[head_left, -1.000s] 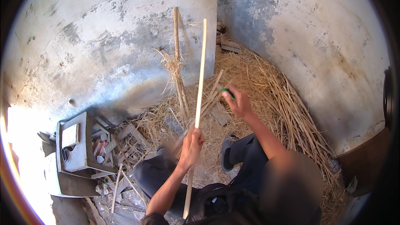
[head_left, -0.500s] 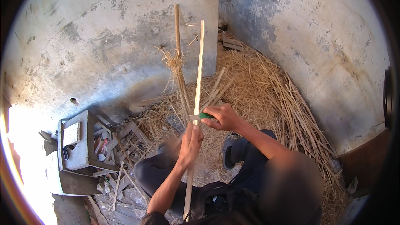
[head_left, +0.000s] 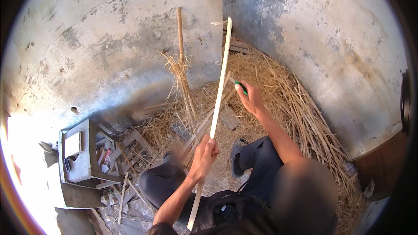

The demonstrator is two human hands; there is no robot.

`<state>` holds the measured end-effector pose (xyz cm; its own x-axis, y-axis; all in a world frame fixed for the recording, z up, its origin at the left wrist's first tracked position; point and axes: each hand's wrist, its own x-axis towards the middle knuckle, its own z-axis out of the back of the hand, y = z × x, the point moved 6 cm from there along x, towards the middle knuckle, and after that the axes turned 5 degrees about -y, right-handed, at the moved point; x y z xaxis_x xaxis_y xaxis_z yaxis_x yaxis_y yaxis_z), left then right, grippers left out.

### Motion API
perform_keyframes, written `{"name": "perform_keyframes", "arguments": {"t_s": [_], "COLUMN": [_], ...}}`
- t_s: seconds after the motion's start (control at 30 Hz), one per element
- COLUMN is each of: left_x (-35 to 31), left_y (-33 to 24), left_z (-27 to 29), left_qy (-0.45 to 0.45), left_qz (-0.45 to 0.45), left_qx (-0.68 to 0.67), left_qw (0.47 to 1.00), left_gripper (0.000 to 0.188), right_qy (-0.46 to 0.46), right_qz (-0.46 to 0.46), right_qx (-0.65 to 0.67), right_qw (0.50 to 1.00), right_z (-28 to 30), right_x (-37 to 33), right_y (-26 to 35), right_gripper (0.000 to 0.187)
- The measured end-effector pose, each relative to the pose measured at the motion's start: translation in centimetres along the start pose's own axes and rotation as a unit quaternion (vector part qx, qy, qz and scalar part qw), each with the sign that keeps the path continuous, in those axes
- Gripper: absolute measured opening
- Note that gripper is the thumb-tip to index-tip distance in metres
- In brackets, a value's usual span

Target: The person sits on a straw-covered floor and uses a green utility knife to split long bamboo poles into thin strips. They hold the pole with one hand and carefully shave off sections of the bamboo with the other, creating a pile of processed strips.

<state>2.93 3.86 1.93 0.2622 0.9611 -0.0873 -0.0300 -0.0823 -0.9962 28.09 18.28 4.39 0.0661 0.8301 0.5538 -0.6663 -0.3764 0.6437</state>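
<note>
A long, pale wooden strip (head_left: 222, 76) slants up from my lap toward the corner of the walls. My left hand (head_left: 203, 156) is closed round its lower part, above my crossed legs. A thin curled shaving (head_left: 217, 23) hangs at the strip's far end. To the right of the strip, my right hand (head_left: 251, 98) grips a knife (head_left: 241, 88) by its green handle. The short blade points up and left, close to the strip's right side; whether it touches cannot be told.
Shavings and long thin strips (head_left: 300, 113) cover the floor along the right wall. A stick bundle (head_left: 182, 67) wrapped in fibres leans on the back wall. At left stands a worn wooden cabinet (head_left: 78, 152) with a phone-like dark object on it, beside scrap wood (head_left: 130, 148).
My right hand has moved the knife up and away from my left hand, along the strip. The strip's far end has swung right. My left hand keeps its hold.
</note>
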Motion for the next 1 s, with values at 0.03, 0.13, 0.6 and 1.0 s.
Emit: {"name": "perform_keyframes", "arguments": {"t_s": [0.03, 0.13, 0.6, 1.0], "left_x": [0.4, 1.3, 1.8, 1.8], "left_y": [0.6, 0.9, 1.3, 1.7], "left_z": [0.2, 0.6, 1.7, 1.8], "left_qy": [-0.002, -0.012, -0.018, -0.021], "left_qz": [0.01, 0.025, 0.004, 0.03], "left_qx": [-0.002, -0.048, -0.094, -0.111], "left_qw": [1.0, 0.998, 0.995, 0.993], "left_gripper": [0.038, 0.034, 0.031, 0.036], "right_qy": [0.001, 0.011, 0.167, 0.117], "right_qz": [0.01, 0.055, 0.23, 0.245], "right_qx": [0.001, 0.043, 0.065, 0.034], "right_qw": [1.0, 0.998, 0.956, 0.962], "right_z": [0.3, -0.1, -4.2, -4.1], "right_x": [-0.4, -1.8, -5.7, -5.6], "right_y": [0.2, 2.1, 9.9, 9.6], "right_gripper": [0.055, 0.051, 0.031, 0.031]}}
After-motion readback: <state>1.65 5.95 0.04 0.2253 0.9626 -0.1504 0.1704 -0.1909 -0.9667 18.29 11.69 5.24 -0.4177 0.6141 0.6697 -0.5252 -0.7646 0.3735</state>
